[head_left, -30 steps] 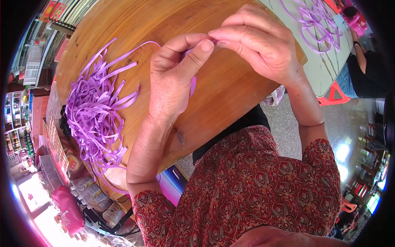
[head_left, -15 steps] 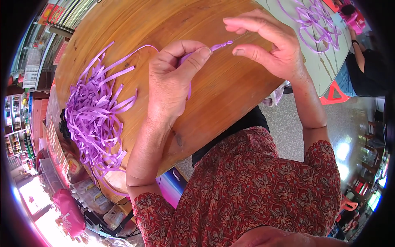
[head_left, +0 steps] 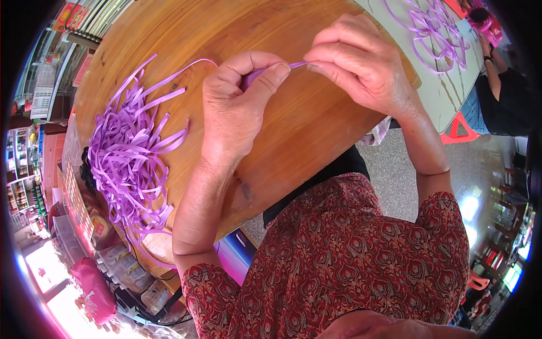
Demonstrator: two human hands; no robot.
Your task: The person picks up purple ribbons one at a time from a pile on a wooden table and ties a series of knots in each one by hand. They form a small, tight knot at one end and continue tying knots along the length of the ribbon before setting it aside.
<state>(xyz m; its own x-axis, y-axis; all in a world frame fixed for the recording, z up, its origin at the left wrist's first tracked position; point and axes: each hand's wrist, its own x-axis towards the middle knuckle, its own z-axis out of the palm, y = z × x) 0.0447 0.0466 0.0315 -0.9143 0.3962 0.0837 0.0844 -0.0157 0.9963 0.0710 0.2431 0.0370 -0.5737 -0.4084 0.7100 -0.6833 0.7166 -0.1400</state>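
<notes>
Between my hands a narrow purple ribbon (head_left: 297, 65) is stretched over the wooden table. My left hand (head_left: 240, 99) is closed, pinching the ribbon between thumb and bent index finger, and more purple shows inside its curl. Thumb and fingers of my right hand (head_left: 361, 65) pinch the ribbon's other end, a short way to the right. The twisted tip is hidden by those fingers. Left of my left forearm lies a tangled heap of purple ribbons (head_left: 132, 152), several strips spreading from it over the wood.
The wooden table (head_left: 293, 141) curves around in front of me. At the upper right, loose purple ribbon loops (head_left: 435, 37) lie on a pale table (head_left: 457, 79). Another person (head_left: 502, 93) sits there beside a red stool (head_left: 460, 130). Boxes and packets (head_left: 130, 271) crowd the left side.
My right hand has come in from apart and closed on the ribbon's twisted end. My left hand keeps its pinch, almost unmoved.
</notes>
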